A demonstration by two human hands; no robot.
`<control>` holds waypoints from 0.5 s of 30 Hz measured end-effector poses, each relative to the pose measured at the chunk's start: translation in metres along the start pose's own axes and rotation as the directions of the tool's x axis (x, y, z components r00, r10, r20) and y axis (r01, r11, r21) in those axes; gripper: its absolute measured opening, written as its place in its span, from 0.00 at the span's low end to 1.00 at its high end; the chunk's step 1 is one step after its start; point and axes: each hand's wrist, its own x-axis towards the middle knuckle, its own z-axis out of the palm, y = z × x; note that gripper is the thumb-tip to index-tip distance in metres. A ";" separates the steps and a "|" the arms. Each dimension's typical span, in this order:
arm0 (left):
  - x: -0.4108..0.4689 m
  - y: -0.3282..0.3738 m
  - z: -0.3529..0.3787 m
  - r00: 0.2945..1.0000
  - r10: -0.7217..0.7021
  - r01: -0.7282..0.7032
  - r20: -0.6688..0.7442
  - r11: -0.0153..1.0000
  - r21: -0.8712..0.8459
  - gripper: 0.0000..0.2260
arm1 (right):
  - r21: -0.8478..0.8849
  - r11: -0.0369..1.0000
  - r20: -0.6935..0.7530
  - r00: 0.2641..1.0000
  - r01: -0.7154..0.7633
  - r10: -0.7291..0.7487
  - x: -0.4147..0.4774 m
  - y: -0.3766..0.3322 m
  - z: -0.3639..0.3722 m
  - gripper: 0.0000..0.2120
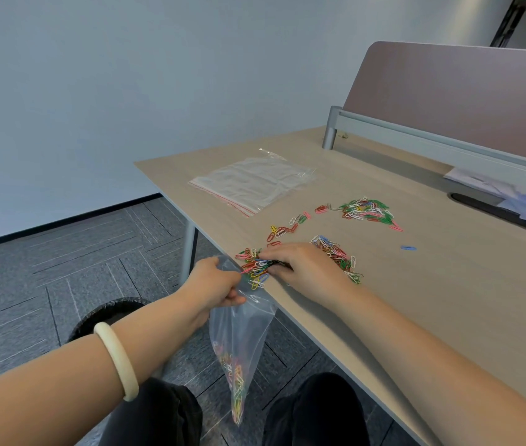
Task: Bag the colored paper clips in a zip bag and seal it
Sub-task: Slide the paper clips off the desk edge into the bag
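Left hand clenched on the mouth of a clear zip bag, pinching it against the edge of the surface. Bag hanging below that hand, off the surface edge, with a clump of colored paper clips settled at its bottom. Right hand lying palm-down on the surface just beside the left, fingers curled over a small heap of clips at the edge, right above the bag's mouth; whether actually gripping any, cannot tell. More clips under and just beyond the right hand, another pile farther out. Stack of spare zip bags well beyond both hands. White bangle on the left wrist.
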 end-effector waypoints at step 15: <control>0.001 -0.003 -0.007 0.999 0.021 -0.021 0.027 1.000 -0.005 0.28 | 0.098 0.995 0.037 0.999 -0.028 0.024 0.010 0.004 -0.003 0.18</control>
